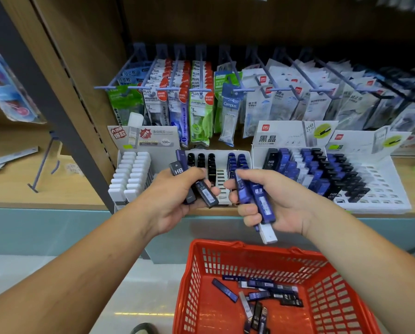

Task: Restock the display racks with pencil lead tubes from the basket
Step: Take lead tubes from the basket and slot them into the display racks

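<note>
Our left hand (177, 198) clutched several slim dark plastic pencil lead tubes (205, 192), and our right hand (273, 201) gripped a bundle of blue tubes (258, 196), mid-frame. We judged them light, stiff and slick, best pinched mid-body. Their long axes slanted from upper left to lower right, upper ends toward the white slotted display racks (222, 182). Loose tubes (225, 290) lay flat in the red plastic basket (192, 280), lower right.

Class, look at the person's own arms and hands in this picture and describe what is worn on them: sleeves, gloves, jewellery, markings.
Nothing is worn. The left hand and right hand are bare, with no gloves, and no rings show. The left forearm and right forearm are bare to the frame's edge: no sleeves, watch, bracelet or markings show.
</note>
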The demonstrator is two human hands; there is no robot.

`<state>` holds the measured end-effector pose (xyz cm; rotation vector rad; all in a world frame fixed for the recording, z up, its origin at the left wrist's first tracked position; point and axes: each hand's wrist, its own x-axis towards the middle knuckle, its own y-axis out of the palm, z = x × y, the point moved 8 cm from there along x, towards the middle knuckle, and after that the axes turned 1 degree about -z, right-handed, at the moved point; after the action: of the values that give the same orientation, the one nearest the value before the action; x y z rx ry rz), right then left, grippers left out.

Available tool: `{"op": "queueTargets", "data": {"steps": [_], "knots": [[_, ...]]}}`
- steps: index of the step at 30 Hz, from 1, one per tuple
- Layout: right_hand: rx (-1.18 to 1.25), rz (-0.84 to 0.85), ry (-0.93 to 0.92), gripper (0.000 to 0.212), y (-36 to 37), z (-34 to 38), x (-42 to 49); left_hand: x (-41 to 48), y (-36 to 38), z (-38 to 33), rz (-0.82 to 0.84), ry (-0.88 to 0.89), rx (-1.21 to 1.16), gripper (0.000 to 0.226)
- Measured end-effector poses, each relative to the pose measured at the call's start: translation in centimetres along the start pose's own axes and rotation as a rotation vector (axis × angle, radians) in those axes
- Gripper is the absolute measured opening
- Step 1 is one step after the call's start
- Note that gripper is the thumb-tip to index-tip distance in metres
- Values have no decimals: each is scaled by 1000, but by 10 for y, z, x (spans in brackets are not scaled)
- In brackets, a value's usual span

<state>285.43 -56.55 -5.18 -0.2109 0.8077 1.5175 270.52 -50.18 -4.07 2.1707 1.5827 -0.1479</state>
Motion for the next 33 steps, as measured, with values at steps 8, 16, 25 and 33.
{"op": "queueTargets", "data": {"steps": [8,16,25,33], "knots": [[-264,12,-50,15,0,-5,-10,0,27,22,162,14,272,22],[-137,-147,-98,33,-21,-4,-5,9,26,24,81,-29,196,17],[337,-159,-238,20,-32,18,-6,0,46,40,151,-135,75,17],[430,-212,-337,17,-41,23,-14,-10,66,53,172,-81,112,28]]}}
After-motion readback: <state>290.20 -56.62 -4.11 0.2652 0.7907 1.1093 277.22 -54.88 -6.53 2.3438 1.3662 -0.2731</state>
